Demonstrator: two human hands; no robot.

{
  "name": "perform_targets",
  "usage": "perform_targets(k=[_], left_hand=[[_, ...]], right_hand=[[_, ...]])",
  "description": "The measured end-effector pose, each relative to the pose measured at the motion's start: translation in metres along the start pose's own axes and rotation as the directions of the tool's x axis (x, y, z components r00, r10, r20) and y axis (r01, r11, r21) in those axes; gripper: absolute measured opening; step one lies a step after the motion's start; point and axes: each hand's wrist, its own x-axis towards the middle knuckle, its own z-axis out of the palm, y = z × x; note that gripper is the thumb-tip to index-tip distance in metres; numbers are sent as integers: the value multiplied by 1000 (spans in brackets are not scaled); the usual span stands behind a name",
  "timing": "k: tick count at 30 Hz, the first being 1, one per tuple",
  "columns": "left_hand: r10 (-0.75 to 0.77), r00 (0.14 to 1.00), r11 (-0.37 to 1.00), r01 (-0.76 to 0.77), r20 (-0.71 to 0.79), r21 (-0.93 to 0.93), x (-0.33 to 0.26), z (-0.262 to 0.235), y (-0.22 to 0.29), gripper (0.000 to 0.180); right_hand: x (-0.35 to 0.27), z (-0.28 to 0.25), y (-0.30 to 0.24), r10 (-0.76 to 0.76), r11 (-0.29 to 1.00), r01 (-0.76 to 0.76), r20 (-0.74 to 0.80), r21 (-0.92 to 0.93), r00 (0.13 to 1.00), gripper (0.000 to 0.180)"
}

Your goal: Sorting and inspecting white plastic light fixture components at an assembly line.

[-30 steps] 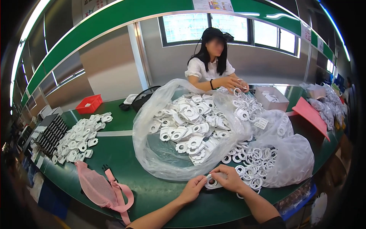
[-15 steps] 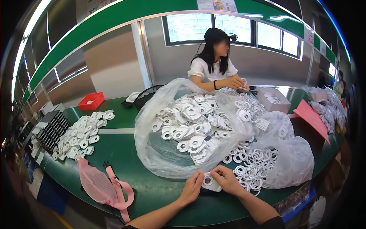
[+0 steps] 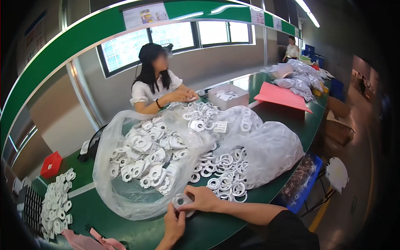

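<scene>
My left hand (image 3: 174, 223) and my right hand (image 3: 204, 199) both grip one white plastic part (image 3: 181, 200) with a round hole, held just above the green table. The right fingers lie over its top and side; the left thumb and fingers pinch its lower edge. Beyond it, a large open clear plastic bag (image 3: 104, 187) holds a heap of similar white parts (image 3: 143, 143). Loose white rings (image 3: 227, 179) lie beside my right hand, spilling from a second clear bag (image 3: 275, 152).
Across the table (image 3: 271, 200) a person (image 3: 156, 85) handles a white piece near a white box (image 3: 228, 96). A pink-red sheet (image 3: 283, 96) lies at right. More white parts (image 3: 58, 200), black stacked trays (image 3: 31, 208), a red bin (image 3: 51, 164) and a pink strap bag (image 3: 81, 241) sit at left.
My view has swung to the right, so everything sits further left in it. Both hands still hold the white part, which has turned a little. The person opposite has lowered their hands.
</scene>
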Motion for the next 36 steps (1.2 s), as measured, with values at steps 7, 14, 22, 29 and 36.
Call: perform_targets(k=[7,14,22,29,36], left_hand=[[-121,990,887,143,78,-439,9,-14,0,27],[-308,816,890,65,-489,-451,64,-148,6,14],[-288,483,830,-305,-827,-468,63,-307,-40,52],[12,993,973,16,-121,230,103,-120,-6,31],[154,982,774,-50,-111,632,119,-31,-28,28]], right_hand=[[8,-9,17,-163,969,149,60,198,985,23],[11,-33,21,-192,975,165,-189,-148,963,17],[19,-56,37,-185,895,-16,-404,-446,896,23],[15,-46,51,-138,782,-36,-229,-622,964,26],[17,-44,63,-223,786,16,-259,-618,940,21]])
